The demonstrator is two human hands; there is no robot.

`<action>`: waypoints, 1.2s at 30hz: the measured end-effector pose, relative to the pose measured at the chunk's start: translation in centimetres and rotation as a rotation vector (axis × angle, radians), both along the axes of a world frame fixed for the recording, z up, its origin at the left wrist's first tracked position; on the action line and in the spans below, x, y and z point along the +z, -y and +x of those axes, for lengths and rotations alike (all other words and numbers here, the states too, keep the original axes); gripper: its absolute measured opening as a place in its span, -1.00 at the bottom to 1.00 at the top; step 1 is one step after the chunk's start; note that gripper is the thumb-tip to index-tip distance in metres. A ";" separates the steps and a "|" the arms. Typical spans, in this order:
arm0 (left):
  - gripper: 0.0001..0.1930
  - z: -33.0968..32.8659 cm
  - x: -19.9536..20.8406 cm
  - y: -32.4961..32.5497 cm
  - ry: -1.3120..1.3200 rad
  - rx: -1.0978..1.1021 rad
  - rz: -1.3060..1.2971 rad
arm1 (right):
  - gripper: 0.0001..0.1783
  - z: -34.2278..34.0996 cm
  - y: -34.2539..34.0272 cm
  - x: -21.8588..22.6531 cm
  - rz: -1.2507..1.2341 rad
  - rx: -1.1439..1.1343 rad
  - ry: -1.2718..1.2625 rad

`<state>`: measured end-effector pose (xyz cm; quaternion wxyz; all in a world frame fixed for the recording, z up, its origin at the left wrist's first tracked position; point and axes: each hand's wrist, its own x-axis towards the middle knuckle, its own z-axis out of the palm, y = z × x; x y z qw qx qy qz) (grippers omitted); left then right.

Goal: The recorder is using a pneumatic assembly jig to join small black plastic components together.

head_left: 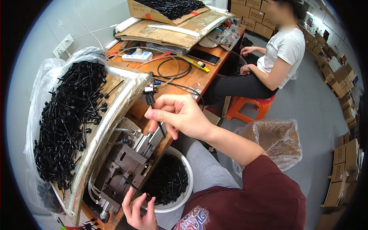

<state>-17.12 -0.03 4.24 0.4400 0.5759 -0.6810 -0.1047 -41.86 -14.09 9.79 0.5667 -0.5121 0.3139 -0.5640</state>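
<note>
Between the thumb and fingers of my right hand (184,117) is a black plastic piece with a thin stem (150,100), its wider head pointing up. This hand is raised above the near edge of a metal clamping fixture (132,159). Lower down, my left hand (140,212) has its fingers bent around another thin black stemmed piece (132,185), which reaches toward the middle of the fixture. Whether its tip touches the metal I cannot tell. Under the fixture's edge, a white basket (188,168) holds many similar black pieces.
A heap of black stemmed pieces (69,122) lies on a plastic-wrapped cardboard tray (115,97) at the left. Farther back are a power strip (137,56), cables, a phone (204,56) and an open box (143,11). A person (281,57) sits on an orange stool (249,109). A plastic-lined box (274,140) stands at right.
</note>
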 end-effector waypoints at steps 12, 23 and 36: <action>-0.70 0.7 -0.5 0.0 0.047 -0.025 -0.036 | -0.77 1.9 -2.6 -4.4 0.166 0.172 -0.011; -0.70 1.0 -1.0 0.8 -0.010 0.022 -0.043 | -0.82 3.7 -4.0 -6.1 0.272 0.251 0.001; -0.78 2.5 -3.9 2.9 0.382 0.100 -0.055 | -0.73 5.8 -6.2 -7.0 -0.010 0.372 -0.019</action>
